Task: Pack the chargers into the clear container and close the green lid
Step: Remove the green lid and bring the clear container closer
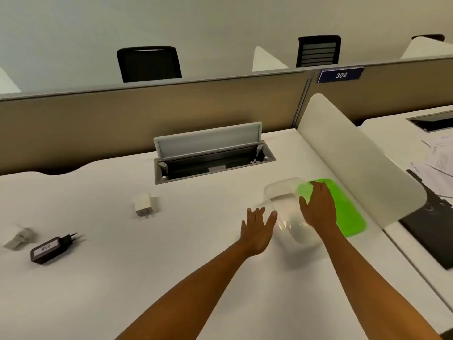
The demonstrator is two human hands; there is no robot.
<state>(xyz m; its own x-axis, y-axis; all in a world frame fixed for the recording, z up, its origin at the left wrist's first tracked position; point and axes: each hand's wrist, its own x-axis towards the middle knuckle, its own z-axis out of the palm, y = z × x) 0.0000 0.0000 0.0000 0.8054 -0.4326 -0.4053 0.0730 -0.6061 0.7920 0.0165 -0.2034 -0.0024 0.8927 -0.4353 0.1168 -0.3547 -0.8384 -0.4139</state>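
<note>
The clear container (284,196) lies empty on the white desk, right of centre. The green lid (349,212) lies flat beside it on the right. My left hand (257,229) is open with spread fingers at the container's left edge. My right hand (318,207) is open too, over the container's right rim and the lid's left edge, holding nothing. A white charger (144,204) stands left of centre. A black charger (52,247) with two pins and a white label lies at the far left. A small pale charger (20,238) lies beside it, blurred.
An open cable hatch (210,155) is set in the desk behind the container. A white curved divider (355,158) borders the lid on the right. Beyond it are papers (438,165) and a black pad (431,234). A tan partition (147,119) runs along the back.
</note>
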